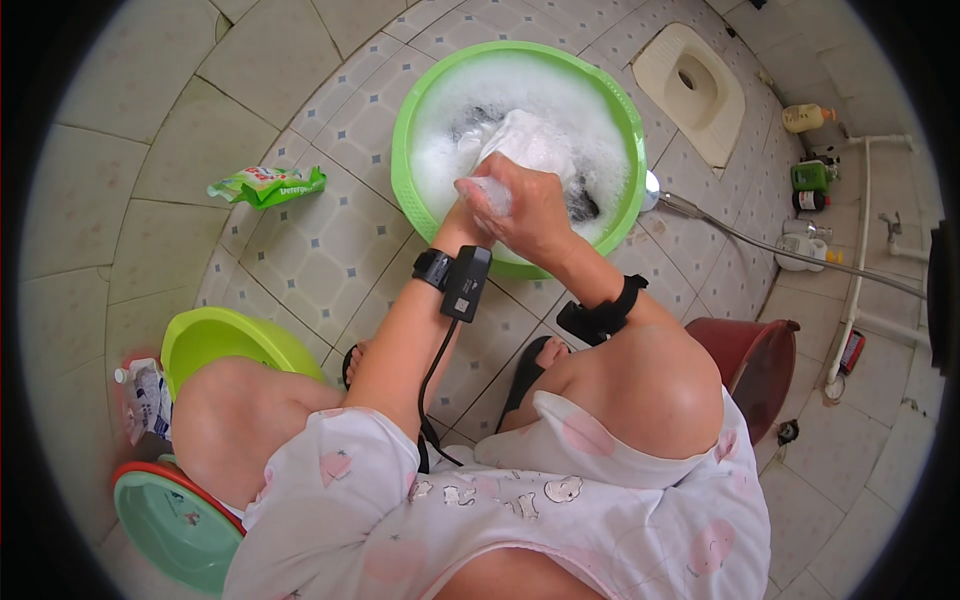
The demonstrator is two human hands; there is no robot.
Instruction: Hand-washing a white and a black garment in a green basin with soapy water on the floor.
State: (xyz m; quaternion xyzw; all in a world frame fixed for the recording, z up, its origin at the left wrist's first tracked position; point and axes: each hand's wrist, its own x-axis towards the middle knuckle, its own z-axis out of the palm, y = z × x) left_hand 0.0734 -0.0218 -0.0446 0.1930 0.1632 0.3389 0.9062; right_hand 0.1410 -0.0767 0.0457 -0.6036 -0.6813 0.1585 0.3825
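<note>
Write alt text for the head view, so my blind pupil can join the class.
A person's hands meet over a green basin of suds and white cloth. A shower head lies at its right; a green packet is farther left.

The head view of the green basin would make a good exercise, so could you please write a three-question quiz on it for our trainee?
1. Which hand is in front, hiding most of the other, over the near side of the green basin?
2. True or false: the basin holds nothing but clear water.
3. Seen from above, the green-and-white plastic packet lies:
A) inside the basin
B) to the left of the basin
C) to the right of the basin

Key:
1. The right hand.
2. False: white suds surround a white cloth in it.
3. B
</note>
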